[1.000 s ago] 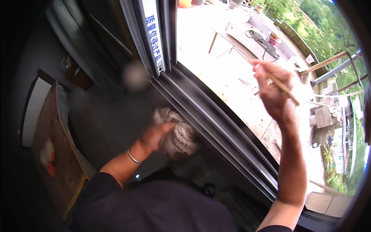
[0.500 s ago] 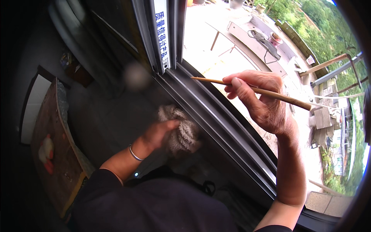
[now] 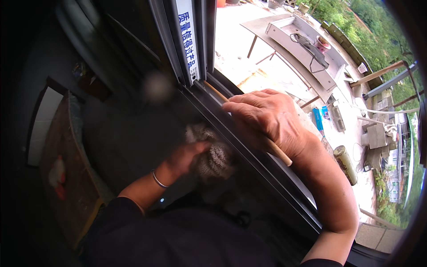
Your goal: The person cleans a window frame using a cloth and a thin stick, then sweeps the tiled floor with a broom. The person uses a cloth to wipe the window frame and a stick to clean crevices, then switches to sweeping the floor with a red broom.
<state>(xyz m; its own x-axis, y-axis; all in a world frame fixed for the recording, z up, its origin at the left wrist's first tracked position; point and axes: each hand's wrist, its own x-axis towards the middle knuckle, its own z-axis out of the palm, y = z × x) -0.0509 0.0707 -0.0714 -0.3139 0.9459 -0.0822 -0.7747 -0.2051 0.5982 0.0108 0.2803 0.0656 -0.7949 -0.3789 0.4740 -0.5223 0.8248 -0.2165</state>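
My right hand [image 3: 273, 120] is closed around a slim, tapered wooden stick [image 3: 279, 153]. The stick slants over the dark metal window track [image 3: 284, 189], its thin tip at the track's far corner beside the upright frame [image 3: 204, 40]. Whether the tip touches the metal I cannot tell. The fingertips are partly hidden behind the back of the hand. On the inner side of the track, lower and to the left, my left hand [image 3: 184, 158] grips a crumpled, fluffy grey-brown cloth [image 3: 215, 162]. A bracelet [image 3: 159, 179] circles that wrist.
A white strip with blue print [image 3: 187, 40] runs along the upright frame. Outside stand a table [image 3: 253, 31] with a long shallow tray [image 3: 284, 33], concrete blocks [image 3: 374, 135] and a cylinder [image 3: 346, 164]. Indoors at left is a brown panel-like surface [image 3: 62, 147].
My right hand has come down and left, turning its back upward. The stick's tip has moved from above the track to its far corner. My left hand with the cloth has barely moved.
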